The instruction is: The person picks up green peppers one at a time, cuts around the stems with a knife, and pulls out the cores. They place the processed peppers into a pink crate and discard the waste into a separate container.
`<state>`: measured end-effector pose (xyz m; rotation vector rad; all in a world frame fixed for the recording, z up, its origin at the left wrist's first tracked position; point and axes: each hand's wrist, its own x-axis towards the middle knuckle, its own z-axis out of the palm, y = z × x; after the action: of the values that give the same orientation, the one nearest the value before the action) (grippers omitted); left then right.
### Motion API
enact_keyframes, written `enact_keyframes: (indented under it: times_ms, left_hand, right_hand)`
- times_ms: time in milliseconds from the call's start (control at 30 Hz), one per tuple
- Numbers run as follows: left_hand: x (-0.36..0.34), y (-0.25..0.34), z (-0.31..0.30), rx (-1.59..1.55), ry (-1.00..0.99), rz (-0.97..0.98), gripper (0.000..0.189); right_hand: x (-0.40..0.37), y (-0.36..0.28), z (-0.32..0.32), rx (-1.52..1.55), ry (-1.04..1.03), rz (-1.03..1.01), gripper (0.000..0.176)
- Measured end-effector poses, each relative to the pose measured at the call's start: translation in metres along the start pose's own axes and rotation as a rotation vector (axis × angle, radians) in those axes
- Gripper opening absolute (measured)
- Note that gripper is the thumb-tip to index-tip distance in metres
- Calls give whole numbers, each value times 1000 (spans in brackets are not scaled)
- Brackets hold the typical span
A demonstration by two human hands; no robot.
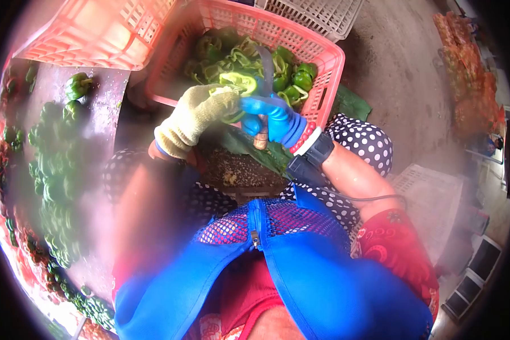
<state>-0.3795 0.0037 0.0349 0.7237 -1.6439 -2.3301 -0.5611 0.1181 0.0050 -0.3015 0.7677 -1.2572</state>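
Note:
A cut green pepper (239,82), its pale inside showing, is held between both hands over a pink crate (333,73). My left hand (198,116), in a cream knitted glove, has its fingers closed round the pepper's left side. In a blue glove, my right hand (273,118) grips a knife (260,140) by its wooden handle, the curved dark blade pointing up past the pepper. Below the hands, the crate holds many green pepper pieces (292,71). The exact contact between blade and pepper is hidden by the blue fingers.
Another pink crate (105,34) stands at the upper left, and a grey crate (317,14) behind. Whole green peppers (59,175) lie in a long blurred pile on the left. A white crate (430,195) is at the right. Green leaves and scraps (232,170) lie below my hands.

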Motion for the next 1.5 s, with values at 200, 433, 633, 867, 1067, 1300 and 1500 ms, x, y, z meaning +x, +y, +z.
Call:
enact_keyframes:
  times_ms: [200,433,633,867,1067,1300,1500]
  left_hand:
    - [4,19,15,709,311,227,36]
    - [11,24,14,1269,422,770,19]
    - [10,31,21,777,487,427,24]
    - [21,19,12,908,354,559,30]
    - [20,12,16,1007,450,362,24]
    - [19,7,18,651,527,52,27]
    - [16,11,15,498,474,225,38]
  right_hand:
    - [11,-17,3,-292,-25,-239,57]
    - [15,-17,-6,-187,-108,-111,32]
    - [10,-50,9,-470,-10,-30,30]
    - [7,-65,9,-672,31,65,33]
    - [18,-57,5,-722,119,14,42]
    - [22,-50,3,-714,132,63,38]
    - [20,-57,6,-464,158,136,34]
